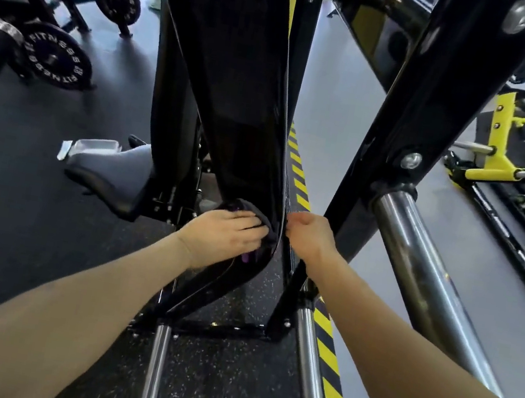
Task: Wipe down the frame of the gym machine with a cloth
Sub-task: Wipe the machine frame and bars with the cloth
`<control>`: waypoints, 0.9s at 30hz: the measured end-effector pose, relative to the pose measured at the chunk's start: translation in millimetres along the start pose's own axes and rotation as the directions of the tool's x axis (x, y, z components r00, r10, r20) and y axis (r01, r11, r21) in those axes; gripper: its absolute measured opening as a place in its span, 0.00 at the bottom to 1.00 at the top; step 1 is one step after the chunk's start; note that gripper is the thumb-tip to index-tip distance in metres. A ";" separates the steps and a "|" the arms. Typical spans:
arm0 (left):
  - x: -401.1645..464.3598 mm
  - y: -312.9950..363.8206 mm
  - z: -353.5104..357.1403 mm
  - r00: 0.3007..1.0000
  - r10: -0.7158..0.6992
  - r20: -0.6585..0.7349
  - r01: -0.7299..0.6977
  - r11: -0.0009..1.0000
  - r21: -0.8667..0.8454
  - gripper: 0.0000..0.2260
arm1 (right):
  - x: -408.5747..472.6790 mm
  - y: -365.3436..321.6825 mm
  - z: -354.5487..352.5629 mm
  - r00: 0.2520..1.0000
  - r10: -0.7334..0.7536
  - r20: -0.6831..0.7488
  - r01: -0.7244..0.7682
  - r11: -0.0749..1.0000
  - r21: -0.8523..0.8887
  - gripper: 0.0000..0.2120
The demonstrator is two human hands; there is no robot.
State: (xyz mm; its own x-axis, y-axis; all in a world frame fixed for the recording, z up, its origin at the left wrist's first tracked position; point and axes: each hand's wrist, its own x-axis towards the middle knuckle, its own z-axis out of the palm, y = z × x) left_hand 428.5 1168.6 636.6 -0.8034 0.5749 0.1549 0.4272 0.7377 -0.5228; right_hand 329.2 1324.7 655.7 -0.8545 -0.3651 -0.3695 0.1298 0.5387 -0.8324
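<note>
A glossy black frame beam of the gym machine slopes down through the middle of the view and curves toward the floor. My left hand lies flat over a dark purple cloth and presses it against the beam's lower left face. My right hand is at the beam's right edge with its fingers curled; the fingertips are hidden behind the edge, so what they touch cannot be told. A second black upright rises just right of that hand.
Chrome bars and a thick steel tube run along the floor at the lower right, beside yellow-black hazard tape. A padded seat sits left of the beam. Weight plates hang at upper left, another machine stands right.
</note>
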 end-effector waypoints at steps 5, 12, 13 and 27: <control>-13.4 -44.6 -53.9 0.962 -0.149 -0.229 0.166 0.984 0.057 0.18 | -4.9 -25.4 -6.3 0.996 -0.087 -0.015 0.088 0.991 0.100 0.16; -3.6 -35.6 -53.4 0.884 -0.304 -0.355 0.335 0.942 0.029 0.13 | 1.6 -13.1 0.7 0.997 -0.045 -0.055 0.051 0.992 0.119 0.15; -0.1 -28.3 -44.0 0.905 -0.275 -0.324 0.301 0.953 0.032 0.14 | 2.6 -9.3 1.6 0.997 -0.048 -0.058 0.054 0.993 0.101 0.14; 19.3 45.0 68.1 0.994 -0.019 -0.110 0.009 0.996 -0.092 0.17 | 27.3 55.2 31.8 0.987 0.136 -0.082 -0.137 0.991 -0.010 0.17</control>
State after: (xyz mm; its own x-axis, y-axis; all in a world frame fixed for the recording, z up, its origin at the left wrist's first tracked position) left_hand 403.9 1188.8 559.0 -0.7610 0.5959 0.2563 0.4560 0.7725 -0.4420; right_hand 329.0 1320.3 586.6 -0.8674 -0.2252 -0.4438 0.2403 0.5914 -0.7698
